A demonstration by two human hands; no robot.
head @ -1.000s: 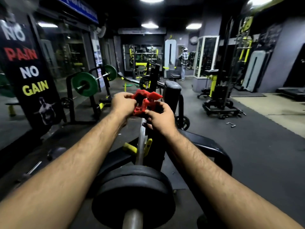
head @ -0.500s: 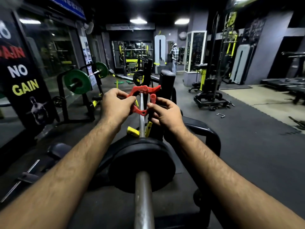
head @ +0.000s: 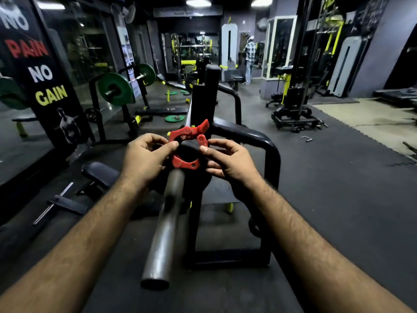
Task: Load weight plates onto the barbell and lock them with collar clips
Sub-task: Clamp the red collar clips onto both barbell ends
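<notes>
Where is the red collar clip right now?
Centre of the head view: the red collar clip sits open around the barbell sleeve, pinched between left hand and right hand.

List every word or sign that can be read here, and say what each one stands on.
"NO" (cut off at the top edge), on the black banner at left.
"PAIN", red, same banner.
"NO", white, same banner.
"GAIN", yellow, same banner.
Posters on the pillar behind the green plates: too small and blurred to read.
Red collar clip: no readable marking.
</notes>
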